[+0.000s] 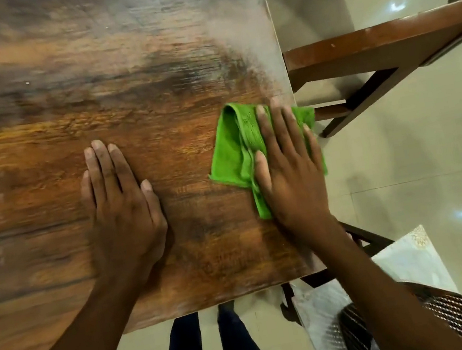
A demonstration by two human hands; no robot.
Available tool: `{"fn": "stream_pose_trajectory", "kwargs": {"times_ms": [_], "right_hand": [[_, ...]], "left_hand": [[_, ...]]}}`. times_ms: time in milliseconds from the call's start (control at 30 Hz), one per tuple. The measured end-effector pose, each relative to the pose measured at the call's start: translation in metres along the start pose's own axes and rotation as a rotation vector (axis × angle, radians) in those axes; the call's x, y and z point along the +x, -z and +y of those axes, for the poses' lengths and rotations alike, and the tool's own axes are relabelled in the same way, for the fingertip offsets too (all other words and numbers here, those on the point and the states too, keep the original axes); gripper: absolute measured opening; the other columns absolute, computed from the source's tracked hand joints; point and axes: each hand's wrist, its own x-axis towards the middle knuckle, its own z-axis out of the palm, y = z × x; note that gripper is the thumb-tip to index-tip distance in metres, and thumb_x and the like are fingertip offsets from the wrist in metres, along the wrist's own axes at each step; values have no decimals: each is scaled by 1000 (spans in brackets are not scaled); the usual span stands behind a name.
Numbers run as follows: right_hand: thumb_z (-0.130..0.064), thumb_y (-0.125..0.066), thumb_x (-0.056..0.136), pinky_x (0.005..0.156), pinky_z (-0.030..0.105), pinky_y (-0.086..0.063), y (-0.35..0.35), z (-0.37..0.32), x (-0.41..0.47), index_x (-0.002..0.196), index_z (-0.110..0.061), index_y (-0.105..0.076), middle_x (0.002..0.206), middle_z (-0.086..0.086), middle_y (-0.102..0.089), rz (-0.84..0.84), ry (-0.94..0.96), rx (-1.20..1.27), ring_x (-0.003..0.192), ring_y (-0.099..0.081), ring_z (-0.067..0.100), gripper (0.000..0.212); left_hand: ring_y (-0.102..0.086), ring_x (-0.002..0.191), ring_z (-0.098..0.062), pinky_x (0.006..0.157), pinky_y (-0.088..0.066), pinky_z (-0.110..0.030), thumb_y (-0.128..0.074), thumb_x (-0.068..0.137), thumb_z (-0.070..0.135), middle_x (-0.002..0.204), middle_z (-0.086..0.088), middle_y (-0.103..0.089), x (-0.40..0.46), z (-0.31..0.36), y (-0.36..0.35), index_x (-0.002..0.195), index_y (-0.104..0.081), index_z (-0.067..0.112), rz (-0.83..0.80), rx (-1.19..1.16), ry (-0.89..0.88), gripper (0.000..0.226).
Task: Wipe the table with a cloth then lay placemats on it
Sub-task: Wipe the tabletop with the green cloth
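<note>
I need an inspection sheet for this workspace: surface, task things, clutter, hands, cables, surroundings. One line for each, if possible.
Surface: wooden table, brown grain, with a pale hazy patch toward its far right corner.
Job's things: green cloth, folded, lying flat near the table's right edge; no placemats on the table.
Clutter: nothing seen on the table.
Hands: left hand flat on the bare wood, fingers straight; right hand flat on the cloth, pressing it down.
Cables: nothing seen.
Surroundings: wooden chair with a grey seat past the right edge; dark perforated basket lower right, on pale patterned sheets that might be placemats; glossy tiled floor.
</note>
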Motion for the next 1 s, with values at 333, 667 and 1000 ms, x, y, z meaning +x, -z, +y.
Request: {"fn": "stream_pose_trajectory", "kwargs": {"times_ms": [333,667,1000], "right_hand": [[-46,-39,107,130,52,-20,-29,-132,-160,173,-23,-22,182,5,-12,-149,41,37,168,-15,26,71],[-46,-30,111,131,57,-23,-19,-74,-116,174,-24,-13,182,2,-6,-60,-6,-46,168,-9,24,69],[-46,-23,114,134,57,-12,-48,-187,-97,174,-25,-2,182,6,4,-36,-30,-22,169,1,26,67]], "left_hand": [[-4,165,-35,132,-14,-52,-28,112,28,176,-23,-8,1,-4,-5,167,-11,-4,5,-4,-5,66],[-8,166,-31,131,-15,-50,-27,112,30,176,-19,-11,0,-12,-2,167,-17,-1,20,-2,-50,64],[-6,166,-19,134,-12,-47,-35,114,35,179,-7,-12,-85,-179,47,170,-17,10,12,-40,60,64]]}}
